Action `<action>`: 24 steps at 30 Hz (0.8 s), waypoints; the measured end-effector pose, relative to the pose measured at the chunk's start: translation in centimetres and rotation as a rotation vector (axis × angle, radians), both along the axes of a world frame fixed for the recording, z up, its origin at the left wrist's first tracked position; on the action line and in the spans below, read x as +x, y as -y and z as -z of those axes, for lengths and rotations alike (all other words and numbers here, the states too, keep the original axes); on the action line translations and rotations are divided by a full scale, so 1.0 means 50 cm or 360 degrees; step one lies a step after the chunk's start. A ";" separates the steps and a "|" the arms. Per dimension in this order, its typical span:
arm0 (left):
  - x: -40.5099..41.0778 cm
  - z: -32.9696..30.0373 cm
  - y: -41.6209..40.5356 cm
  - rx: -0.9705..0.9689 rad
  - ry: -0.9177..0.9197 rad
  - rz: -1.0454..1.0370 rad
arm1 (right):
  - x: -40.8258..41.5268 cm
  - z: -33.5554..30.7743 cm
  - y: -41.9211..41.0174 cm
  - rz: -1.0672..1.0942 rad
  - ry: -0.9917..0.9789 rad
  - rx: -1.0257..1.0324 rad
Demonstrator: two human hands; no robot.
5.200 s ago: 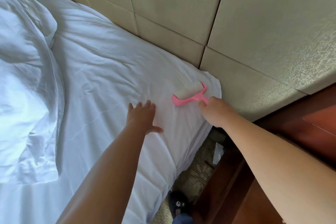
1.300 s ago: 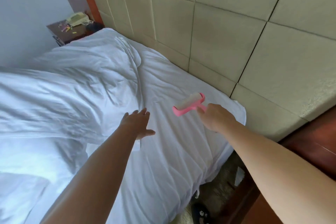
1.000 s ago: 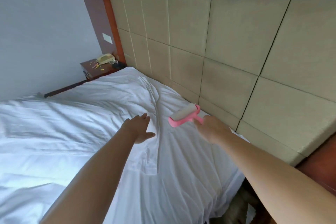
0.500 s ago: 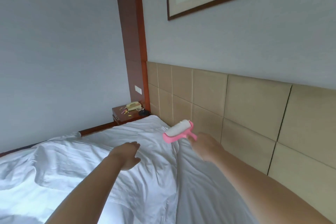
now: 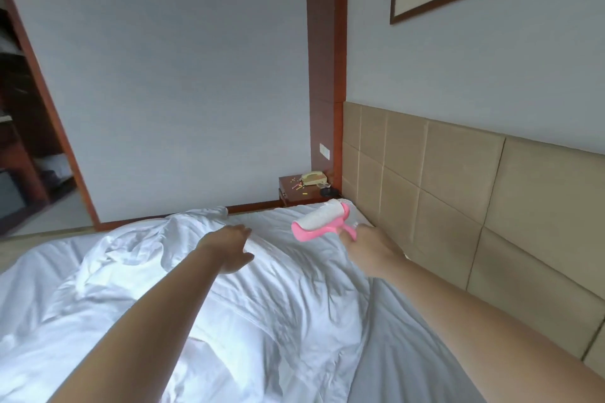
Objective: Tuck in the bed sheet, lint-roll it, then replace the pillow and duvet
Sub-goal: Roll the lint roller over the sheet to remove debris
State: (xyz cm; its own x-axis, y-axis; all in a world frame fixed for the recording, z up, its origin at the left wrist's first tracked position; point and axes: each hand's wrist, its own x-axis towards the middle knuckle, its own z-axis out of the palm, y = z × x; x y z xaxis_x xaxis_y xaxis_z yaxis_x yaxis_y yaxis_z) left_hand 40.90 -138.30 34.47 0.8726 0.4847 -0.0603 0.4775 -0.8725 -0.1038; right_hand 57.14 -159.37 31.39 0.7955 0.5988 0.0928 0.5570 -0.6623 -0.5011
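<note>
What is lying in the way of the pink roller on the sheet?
The bunched white bedding covers the bed sheet left of the lint roller, held in the right hand. The left hand reaches toward the bedding.

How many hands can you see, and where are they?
2. The open left hand reaches over the rumpled white bedding. The right hand, nearer the padded beige headboard, grips the pink plastic lint roller by its handle.
</note>
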 end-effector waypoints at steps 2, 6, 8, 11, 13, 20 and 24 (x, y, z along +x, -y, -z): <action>-0.022 -0.006 0.002 0.0017 0.0012 -0.0069 | -0.001 0.002 -0.010 -0.0084 -0.0017 -0.0016; -0.079 -0.019 0.011 0.0027 0.0013 -0.0232 | -0.012 -0.008 -0.031 -0.0249 -0.0031 -0.0012; -0.117 -0.024 0.011 0.0037 0.0011 -0.0322 | -0.028 -0.011 -0.048 -0.0320 -0.0067 0.0023; -0.182 -0.036 0.004 0.0069 0.0018 -0.0453 | -0.059 -0.015 -0.089 -0.0418 -0.0056 0.0027; -0.234 -0.045 -0.003 0.0088 0.0008 -0.0549 | -0.090 -0.020 -0.123 -0.0497 -0.0059 0.0047; -0.459 -0.055 -0.043 0.0074 -0.0005 -0.0821 | -0.269 -0.025 -0.250 -0.0759 -0.0051 0.0015; -0.604 -0.061 -0.075 0.0090 0.0013 -0.0889 | -0.407 -0.048 -0.316 -0.0881 -0.0010 -0.0001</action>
State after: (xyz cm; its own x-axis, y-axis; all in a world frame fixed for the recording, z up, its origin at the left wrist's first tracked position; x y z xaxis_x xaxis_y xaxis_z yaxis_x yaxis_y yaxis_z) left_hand 10.71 -134.54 37.52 0.4827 0.8757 -0.0147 0.8665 -0.4799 -0.1375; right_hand 36.79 -143.56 33.81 0.3626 0.9277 0.0885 0.8190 -0.2719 -0.5053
